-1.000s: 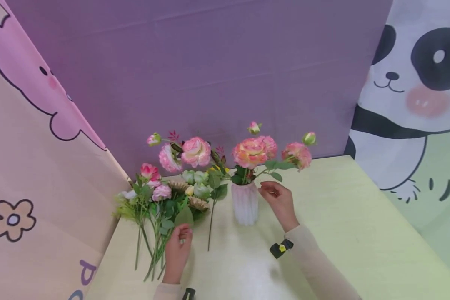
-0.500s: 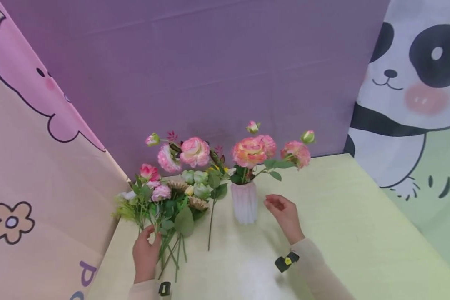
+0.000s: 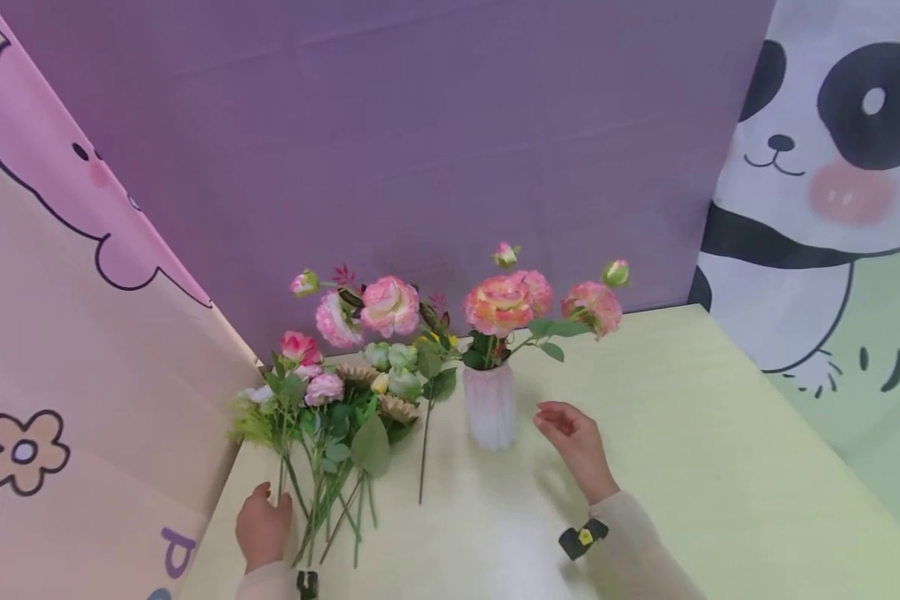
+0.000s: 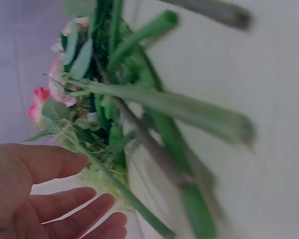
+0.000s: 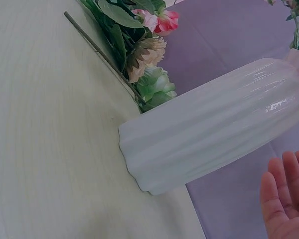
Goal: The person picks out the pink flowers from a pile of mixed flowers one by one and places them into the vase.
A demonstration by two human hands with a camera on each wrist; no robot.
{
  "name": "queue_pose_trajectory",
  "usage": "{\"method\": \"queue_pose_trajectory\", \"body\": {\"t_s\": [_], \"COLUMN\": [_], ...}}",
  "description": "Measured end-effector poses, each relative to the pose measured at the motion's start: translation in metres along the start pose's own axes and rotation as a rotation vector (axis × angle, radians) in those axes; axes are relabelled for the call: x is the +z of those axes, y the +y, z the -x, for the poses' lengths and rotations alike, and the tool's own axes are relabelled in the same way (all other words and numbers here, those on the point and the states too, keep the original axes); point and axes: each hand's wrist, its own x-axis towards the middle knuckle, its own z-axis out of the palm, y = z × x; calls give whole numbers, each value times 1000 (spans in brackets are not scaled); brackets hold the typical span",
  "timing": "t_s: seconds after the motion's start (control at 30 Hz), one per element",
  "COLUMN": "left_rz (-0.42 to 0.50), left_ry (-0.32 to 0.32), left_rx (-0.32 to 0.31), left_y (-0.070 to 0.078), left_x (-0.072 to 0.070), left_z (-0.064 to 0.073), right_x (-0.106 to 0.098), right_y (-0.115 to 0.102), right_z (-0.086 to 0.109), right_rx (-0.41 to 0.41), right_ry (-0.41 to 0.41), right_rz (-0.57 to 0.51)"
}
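Observation:
My left hand (image 3: 263, 527) is at the left end of the pile of artificial flowers (image 3: 330, 433), with its fingers apart. In the left wrist view, a thin green stem (image 4: 122, 188) runs right past the tips of the thumb and fingers (image 4: 72, 203). Thicker green and brown stems cross above it. A pleated white-and-pink vase (image 3: 489, 408) stands upright, holding pink-orange flowers (image 3: 499, 305) and green buds. To the right of the vase, my right hand (image 3: 576, 446) hovers with loosely bent fingers and nothing in its grasp. The right wrist view shows its fingers (image 5: 274, 199) beside the vase wall.
A single dark stem (image 3: 423, 454) lies between the pile and the vase. Pink peonies (image 3: 391, 305) lean against the purple backdrop (image 3: 450, 167) at the back. A printed panel (image 3: 105, 350) borders the table (image 3: 690, 433) on the left, with a panda panel (image 3: 810, 242) on the right.
My left hand has moved left and toward the near edge, from the pile's middle to its left stems; some stems shifted right. My right hand has drawn back from the vase's rim.

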Motion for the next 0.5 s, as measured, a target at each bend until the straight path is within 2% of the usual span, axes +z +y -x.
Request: {"method": "queue_pose_trajectory", "body": {"t_s": [0.23,0.37,0.5], "left_rz": [-51,-58,-40], "left_ry": [-95,-89,-61], "left_rx": [-15,-30,-25], "left_y": [-3,-6,-4], "left_x": [1,3,5], "left_z": [3,3,-1], "right_x": [-2,-4,-7], "right_y": [0,0,-1], "right_z": [5,8,7], "right_rx": [45,58,25], "right_ry": [-27,-31,-30], "right_rz": [17,13,6]}}
